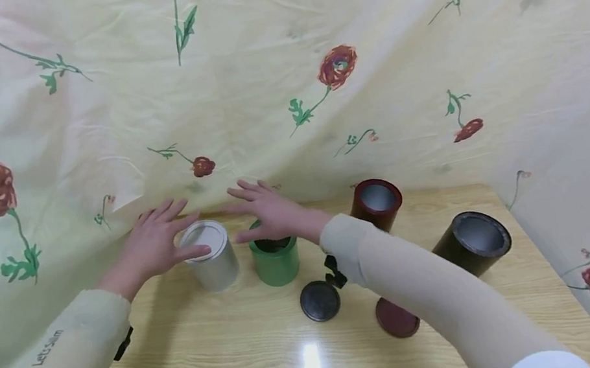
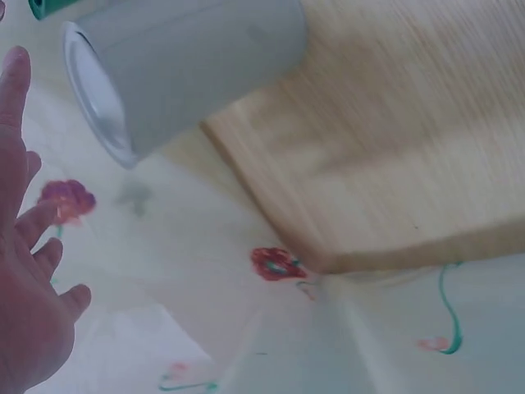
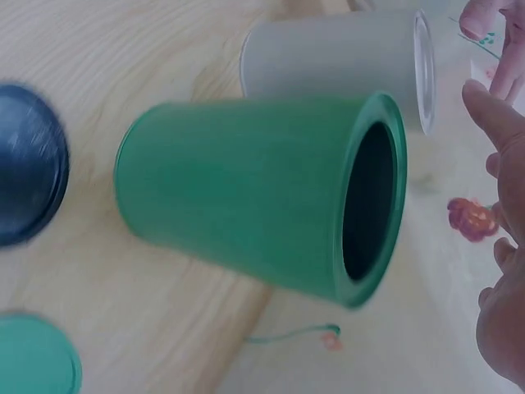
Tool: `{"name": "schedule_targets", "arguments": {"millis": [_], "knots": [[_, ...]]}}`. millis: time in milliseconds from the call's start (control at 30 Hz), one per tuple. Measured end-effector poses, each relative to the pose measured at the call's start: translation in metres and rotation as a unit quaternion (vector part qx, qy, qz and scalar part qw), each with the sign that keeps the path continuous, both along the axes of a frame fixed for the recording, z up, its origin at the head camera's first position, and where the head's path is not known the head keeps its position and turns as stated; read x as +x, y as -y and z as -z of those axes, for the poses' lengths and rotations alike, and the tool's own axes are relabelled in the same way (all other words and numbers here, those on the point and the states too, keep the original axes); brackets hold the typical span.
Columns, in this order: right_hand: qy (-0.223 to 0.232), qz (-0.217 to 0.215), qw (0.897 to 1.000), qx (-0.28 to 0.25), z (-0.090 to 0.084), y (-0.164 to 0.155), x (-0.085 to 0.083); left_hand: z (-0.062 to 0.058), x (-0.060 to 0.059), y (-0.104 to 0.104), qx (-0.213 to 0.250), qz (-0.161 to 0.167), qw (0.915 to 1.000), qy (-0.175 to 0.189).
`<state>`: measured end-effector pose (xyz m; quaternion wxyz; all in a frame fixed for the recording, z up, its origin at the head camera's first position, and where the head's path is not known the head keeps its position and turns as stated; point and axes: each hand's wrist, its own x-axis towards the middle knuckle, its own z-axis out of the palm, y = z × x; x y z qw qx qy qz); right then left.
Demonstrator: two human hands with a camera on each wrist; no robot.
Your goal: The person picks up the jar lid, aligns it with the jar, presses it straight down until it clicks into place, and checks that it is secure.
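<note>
My left hand [image 1: 155,240] hovers beside and over a grey can [image 1: 217,270] whose top is covered by a pale lid; its fingers are spread and hold nothing. Over the open green can [image 1: 277,266] is my right hand [image 1: 272,213], fingers also spread and nothing in them. The right wrist view shows the dark hollow inside the green can [image 3: 238,193], with the grey can [image 3: 328,61] behind it. In the left wrist view the fingers [image 2: 11,90] are apart from the grey can's rim.
An open dark red can [image 1: 378,202] and an open black can [image 1: 474,241] stand to the right. A black lid [image 1: 320,301] and a dark red lid [image 1: 397,317] lie on the wooden table [image 1: 232,366]. A green lid [image 3: 31,357] lies nearby. Flowered cloth [image 1: 260,118] hangs behind.
</note>
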<state>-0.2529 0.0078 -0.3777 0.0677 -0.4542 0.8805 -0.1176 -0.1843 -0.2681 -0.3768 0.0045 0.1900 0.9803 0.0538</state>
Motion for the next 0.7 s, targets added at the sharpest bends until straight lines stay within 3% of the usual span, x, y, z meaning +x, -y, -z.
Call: {"name": "schedule_targets", "arguments": {"millis": [367,700], "knots": [[-0.021,-0.004,1.0,-0.009,-0.015,-0.054,0.01,-0.018,0.015,-0.04,-0.013,0.014,0.9995,-0.025],[-0.03,-0.003,0.999,-0.03,-0.008,-0.105,0.028,-0.016,0.033,-0.07,-0.004,0.041,0.9973,-0.061]]}}
